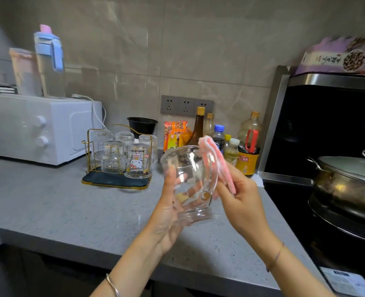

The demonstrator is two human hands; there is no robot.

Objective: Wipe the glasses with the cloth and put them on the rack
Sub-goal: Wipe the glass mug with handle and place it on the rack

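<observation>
My left hand [166,211] holds a clear glass mug [188,181] above the grey counter, fingers curled round its far side, mouth tilted up and to the left. My right hand [239,198] pinches a pink cloth [215,159] against the mug's rim and handle side. To the left, on the counter, stands a gold wire rack [115,181] with a dark tray, and several glasses [137,160] sit upside down on it, one with a cartoon print.
A white microwave [38,127] with bottles on top stands at the back left. Sauce bottles [247,155] and snack packs line the wall behind the mug. A lidded steel pot [348,185] sits on the black stove to the right. The counter's front edge [91,245] runs below my arms.
</observation>
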